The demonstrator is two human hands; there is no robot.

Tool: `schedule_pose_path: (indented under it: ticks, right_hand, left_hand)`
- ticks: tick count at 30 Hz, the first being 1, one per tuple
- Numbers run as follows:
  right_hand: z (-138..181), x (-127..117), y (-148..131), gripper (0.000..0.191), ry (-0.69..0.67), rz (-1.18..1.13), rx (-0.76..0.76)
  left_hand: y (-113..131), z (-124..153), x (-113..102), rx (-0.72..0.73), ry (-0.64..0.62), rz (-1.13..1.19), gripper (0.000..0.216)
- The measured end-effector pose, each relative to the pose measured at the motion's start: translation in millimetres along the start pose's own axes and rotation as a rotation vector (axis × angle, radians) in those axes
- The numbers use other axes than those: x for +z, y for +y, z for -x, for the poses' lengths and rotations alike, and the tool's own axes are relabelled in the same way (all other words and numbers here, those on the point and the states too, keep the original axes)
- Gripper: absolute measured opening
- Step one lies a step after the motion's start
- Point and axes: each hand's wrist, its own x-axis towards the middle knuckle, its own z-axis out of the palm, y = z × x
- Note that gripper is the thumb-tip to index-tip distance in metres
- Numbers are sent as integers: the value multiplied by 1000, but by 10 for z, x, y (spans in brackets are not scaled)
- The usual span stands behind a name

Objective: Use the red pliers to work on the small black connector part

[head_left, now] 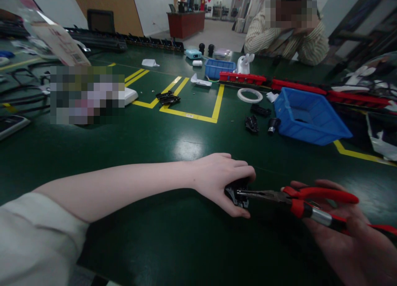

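My left hand (pixel 225 176) reaches across from the left, its fingers and thumb closed round a small black plastic part (pixel 238 195) on the green table. My right hand (pixel 344 224) holds red-handled needle-nose pliers (pixel 310 203), the handles lying across the palm. The long jaws of the pliers point left, and their tip meets the open end of the black part. Whether the jaws grip anything there I cannot tell. My left palm hides much of the part.
Beyond my hands lie loose black parts (pixel 252 123), a blue bin (pixel 310 116) and a white tape roll (pixel 249 95). Yellow tape (pixel 189 115) marks the green table (pixel 149 141). A red strip (pixel 297 86) runs behind the bin. Across the table sits a person (pixel 263 33) in striped sleeves.
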Motion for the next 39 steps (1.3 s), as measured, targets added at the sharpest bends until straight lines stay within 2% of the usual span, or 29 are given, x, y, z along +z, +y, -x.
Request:
schedule_pose_path:
  ticks: [4,9,15,20,22,27,29,34,39]
  right_hand:
    - [-32,-10,-17,71,-35,-25,78]
    - [-46,-27,-15,62,-107,-30,31]
    - [-70,-12,-28,56,-58,-4,42]
    - [-126,-49,-11,54,-174,0,66]
    - [-123,-31,-4,53,-152,9,64]
    - [-26,63,-20,63,29,22,68]
    - [10,65,-29,63,38,29,24]
    - [38,-12,-10,55,-37,60,-214]
    - [62,-76,47,55,-104,115,-335]
  left_hand:
    - [-5,-7,-5,-2,-16,21,49]
    - [-22,-16,-7,9,-25,45,48]
    - [-28,-14,-18,6,-38,85,47]
    - [-30,-12,-14,21,-23,82,47]
    - [-31,-12,-11,21,-22,79,48]
    - [-38,-15,-17,14,-33,86,48]
    - [-42,-15,-24,13,-38,98,47]
    - [-49,-21,-37,-32,-62,172,46]
    - [-48,-25,-42,-43,-63,185,48]
